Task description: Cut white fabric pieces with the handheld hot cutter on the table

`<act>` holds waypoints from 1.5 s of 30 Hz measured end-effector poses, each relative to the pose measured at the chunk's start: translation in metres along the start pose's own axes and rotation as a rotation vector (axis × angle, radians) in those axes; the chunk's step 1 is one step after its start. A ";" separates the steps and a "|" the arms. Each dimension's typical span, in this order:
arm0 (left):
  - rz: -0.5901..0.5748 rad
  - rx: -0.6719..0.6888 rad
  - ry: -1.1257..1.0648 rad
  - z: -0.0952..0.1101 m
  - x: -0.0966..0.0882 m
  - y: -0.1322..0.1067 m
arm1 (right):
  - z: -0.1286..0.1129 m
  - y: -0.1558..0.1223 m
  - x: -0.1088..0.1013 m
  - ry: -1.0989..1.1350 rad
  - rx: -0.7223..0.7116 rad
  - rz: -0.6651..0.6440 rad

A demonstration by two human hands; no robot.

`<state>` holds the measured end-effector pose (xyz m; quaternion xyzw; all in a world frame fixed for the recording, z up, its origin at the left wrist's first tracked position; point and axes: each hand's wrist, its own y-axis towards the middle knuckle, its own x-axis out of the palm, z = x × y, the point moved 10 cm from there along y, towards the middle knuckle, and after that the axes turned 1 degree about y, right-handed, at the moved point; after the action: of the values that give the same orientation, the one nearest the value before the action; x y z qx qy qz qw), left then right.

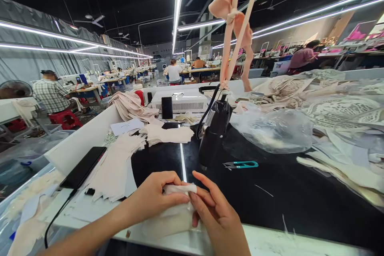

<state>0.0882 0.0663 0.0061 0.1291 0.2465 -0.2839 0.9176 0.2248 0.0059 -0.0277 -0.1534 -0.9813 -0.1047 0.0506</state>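
A small folded strip of white fabric (180, 189) is held between my two hands at the table's front edge. My left hand (154, 194) pinches it with thumb over fingers from the left. The fingertips of my right hand (211, 204) close on its right end, with the index finger raised off it. Under the hands is a pale, partly see-through layer (168, 222), blurred and partly hidden. Turquoise thread snips (243, 164) lie on the black tabletop (240, 192) beyond my right hand. Above them hangs a black hand-held device (214, 136), tied to peach fabric strips (229, 48).
Cut cream fabric pieces (117, 168) and a black phone with a cable (85, 166) lie left. At right are a clear plastic bag (270, 130) and piled lace fabric (342, 110). A white box (180, 100) stands behind. Several people sit at distant sewing tables.
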 end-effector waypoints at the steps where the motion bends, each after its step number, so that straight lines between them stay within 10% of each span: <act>1: -0.018 -0.062 -0.085 -0.006 0.002 0.001 | 0.001 0.001 -0.005 -0.018 -0.017 0.006; 10: -0.114 -0.296 -0.447 -0.026 0.006 -0.009 | -0.013 0.070 -0.115 -0.772 -0.394 0.035; 14: -0.135 -0.303 -0.465 -0.027 0.010 -0.010 | -0.012 0.101 -0.133 -1.108 -0.666 -0.044; 29: -0.159 -0.290 -0.527 -0.020 0.015 -0.018 | 0.002 0.122 -0.131 -1.260 -0.800 -0.185; 37: -0.171 -0.322 -0.588 -0.020 0.018 -0.023 | -0.015 0.092 -0.147 -1.069 -0.310 -0.156; 45: -0.203 -0.311 -0.536 -0.012 0.022 -0.035 | -0.031 0.013 -0.075 -0.865 -0.162 -0.339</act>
<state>0.0789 0.0327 -0.0193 -0.1174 0.0482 -0.3567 0.9256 0.3020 -0.0105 -0.0050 -0.0243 -0.9121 -0.1144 -0.3929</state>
